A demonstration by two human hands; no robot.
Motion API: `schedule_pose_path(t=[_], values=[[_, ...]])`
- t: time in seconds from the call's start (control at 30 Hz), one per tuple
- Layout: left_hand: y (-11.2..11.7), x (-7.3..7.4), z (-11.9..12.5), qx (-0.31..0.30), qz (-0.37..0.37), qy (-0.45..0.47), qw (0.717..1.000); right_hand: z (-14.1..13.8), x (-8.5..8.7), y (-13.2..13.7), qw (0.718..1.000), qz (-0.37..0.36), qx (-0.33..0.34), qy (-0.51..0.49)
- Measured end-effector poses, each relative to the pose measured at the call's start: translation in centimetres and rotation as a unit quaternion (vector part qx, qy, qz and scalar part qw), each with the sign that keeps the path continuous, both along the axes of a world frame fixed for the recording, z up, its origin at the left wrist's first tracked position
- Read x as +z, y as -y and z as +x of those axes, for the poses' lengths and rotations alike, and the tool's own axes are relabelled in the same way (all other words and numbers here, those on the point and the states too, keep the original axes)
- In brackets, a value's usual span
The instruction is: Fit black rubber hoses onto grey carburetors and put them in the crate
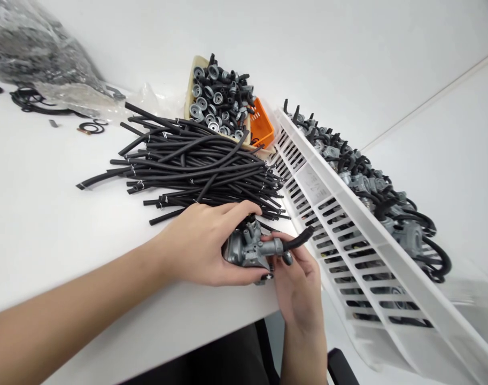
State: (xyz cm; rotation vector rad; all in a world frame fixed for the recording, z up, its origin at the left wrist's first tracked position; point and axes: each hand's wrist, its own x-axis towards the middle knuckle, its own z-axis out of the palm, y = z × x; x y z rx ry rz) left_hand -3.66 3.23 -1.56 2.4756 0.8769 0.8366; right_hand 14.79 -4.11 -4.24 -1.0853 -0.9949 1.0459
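Observation:
A grey metal carburetor [249, 248] is held over the table's front edge, with a short black rubber boot [299, 239] sticking out of its right side. My left hand [203, 240] wraps around its body from the left, thumb below and fingers above. From the right, my right hand [300, 278] has its fingers closed at the carburetor's right end, just under the boot. Part of its fingertips is hidden behind the metal. A pile of black rubber hoses [195, 160] lies just beyond both hands.
A white slotted crate [319, 182], heaped with carburetors, stands along the right. Behind the hoses are a cream bin [191, 88] of metal caps with black boots and an orange basket [262, 125]. Plastic bags [39, 53] and black rings [92, 127] lie at the far left.

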Motion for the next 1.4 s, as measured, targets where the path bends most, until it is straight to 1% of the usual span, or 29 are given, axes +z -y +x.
schedule_pose_path(t=[0.23, 0.37, 0.53, 0.67, 0.77, 0.9, 1.07, 1.2, 1.4], values=[[-0.03, 0.01, 0.01, 0.005, -0.008, 0.003, 1.0, 0.15, 0.0, 0.11, 1.0, 0.008, 0.021, -0.014], [-0.05, -0.05, -0.02, 0.003, -0.005, 0.007, 1.0, 0.18, -0.24, 0.07, 1.0, 0.01, 0.008, -0.007], [0.02, -0.23, -0.02, 0.003, 0.022, 0.005, 1.0, 0.3, -0.46, 0.13, 1.0, -0.009, 0.006, -0.004], [0.14, -0.32, 0.02, -0.005, 0.05, 0.004, 0.999, 0.38, -0.58, 0.19, 1.0, 0.0, 0.013, -0.002], [0.15, -0.35, 0.03, -0.007, 0.053, 0.006, 0.999, 0.44, -0.7, 0.17, 1.0, 0.009, 0.015, 0.001], [0.04, -0.27, 0.02, -0.001, 0.027, 0.004, 1.0, 0.42, -0.76, 0.05, 1.0, 0.008, 0.015, 0.006], [-0.11, 0.01, 0.0, 0.001, -0.017, 0.014, 1.0, 0.09, -0.33, 0.03, 1.0, -0.002, 0.014, -0.007], [-0.13, 0.14, 0.0, 0.001, -0.029, 0.02, 0.999, -0.02, -0.02, 0.17, 1.0, -0.007, 0.019, -0.019], [-0.12, 0.21, -0.02, -0.001, -0.034, 0.02, 0.999, 0.03, -0.26, 0.14, 1.0, -0.007, 0.002, -0.019]])
